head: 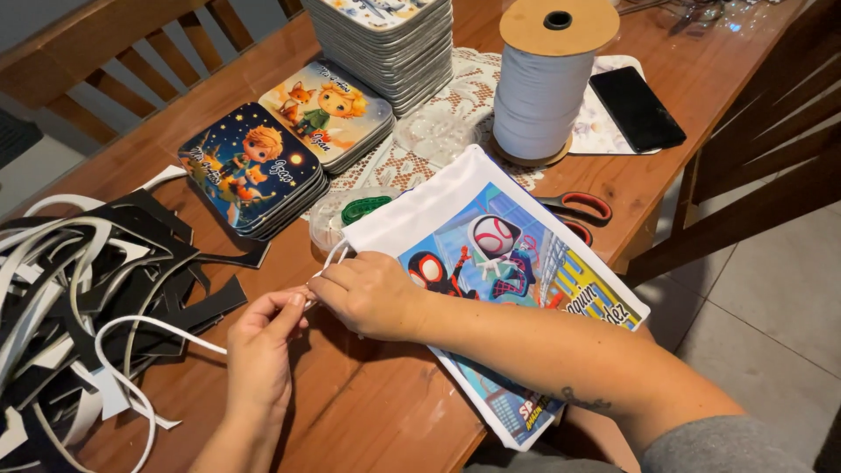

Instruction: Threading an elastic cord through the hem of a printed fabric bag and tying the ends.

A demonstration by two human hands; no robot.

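White elastic cord [166, 328]: pinched by left hand [261, 350] fingertips.
Printed drawstring bag [491, 271]: corner gripped under right hand [368, 293] fingers.
Beyond fingers: illustrated tins [254, 166], elastic spool [543, 88], scissors [578, 210].
Left of fingers: black-and-white scraps [79, 289].

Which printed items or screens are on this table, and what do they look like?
Fabric bag: under the right hand, white with a colourful cartoon print.
Dark blue tin stack: left of centre, rounded squares, cartoon child.
Pale tin stack: behind it, child and fox.
Phone: far right, black, screen dark.
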